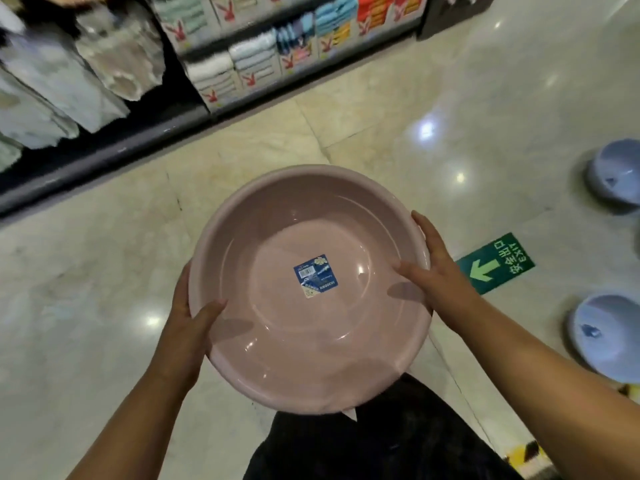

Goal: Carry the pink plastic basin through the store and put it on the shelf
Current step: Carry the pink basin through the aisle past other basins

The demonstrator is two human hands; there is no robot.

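Both thumbs are pressing inside the rim of the pink plastic basin [311,289], the other fingers wrapping underneath — left hand [188,320] and right hand [438,271] are clamping opposite sides. It is best kept level while walking. I am counting one pink basin and two blue basins [614,174] on the floor at the right.

Basin label [316,274] reads "MODERN"; floor sign [495,263] "EXIT".
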